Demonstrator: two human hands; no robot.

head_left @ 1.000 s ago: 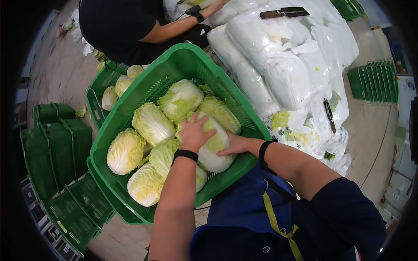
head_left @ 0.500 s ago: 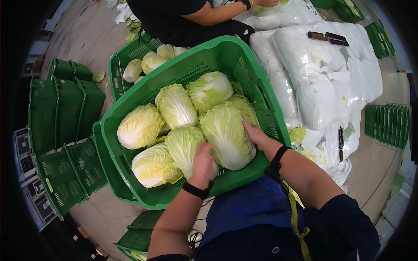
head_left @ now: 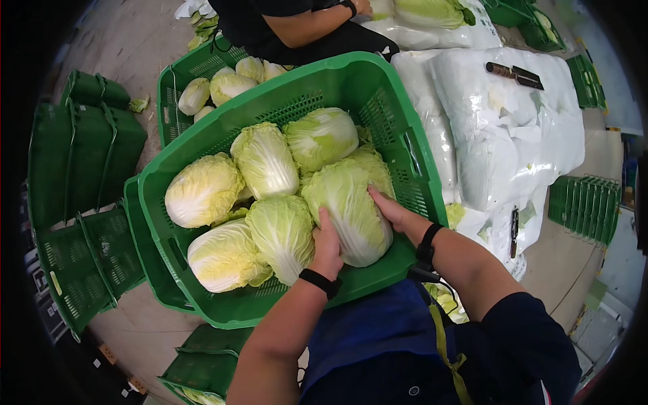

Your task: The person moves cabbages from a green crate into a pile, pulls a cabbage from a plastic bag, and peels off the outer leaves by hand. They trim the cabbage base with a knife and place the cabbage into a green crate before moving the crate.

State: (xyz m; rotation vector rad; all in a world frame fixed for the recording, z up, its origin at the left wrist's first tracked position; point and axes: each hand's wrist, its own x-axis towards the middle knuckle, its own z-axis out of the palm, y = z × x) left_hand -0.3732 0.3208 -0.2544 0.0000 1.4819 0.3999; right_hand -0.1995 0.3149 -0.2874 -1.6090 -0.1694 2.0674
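Note:
A large green crate [head_left: 156, 236] in front of me holds several napa cabbages, pale yellow-green with white ribs. Both my hands clasp the near right napa cabbage [head_left: 347, 206], which rests among the others. My left hand [head_left: 329, 246] is wedged between it and the neighbouring napa cabbage [head_left: 280, 233], thumb up along its left side; the other fingers are mostly hidden. On its right side lies my right hand [head_left: 390, 208], fingers against the leaves. Another yellowish napa cabbage [head_left: 226, 255] sits at the crate's near left.
Beyond stands a second crate [head_left: 165, 111] with cabbages, beside a seated co-worker's arm [head_left: 297, 28]. White plastic-wrapped stacks [head_left: 499, 135] at the right carry a cleaver [head_left: 514, 74] and a dark-handled knife [head_left: 514, 233]. Nested green crates [head_left: 84, 158] line the left.
My left hand has come down from above the neighbouring cabbage into the gap and onto the near right cabbage's side. My right hand stays on that cabbage. The whole view has shifted slightly.

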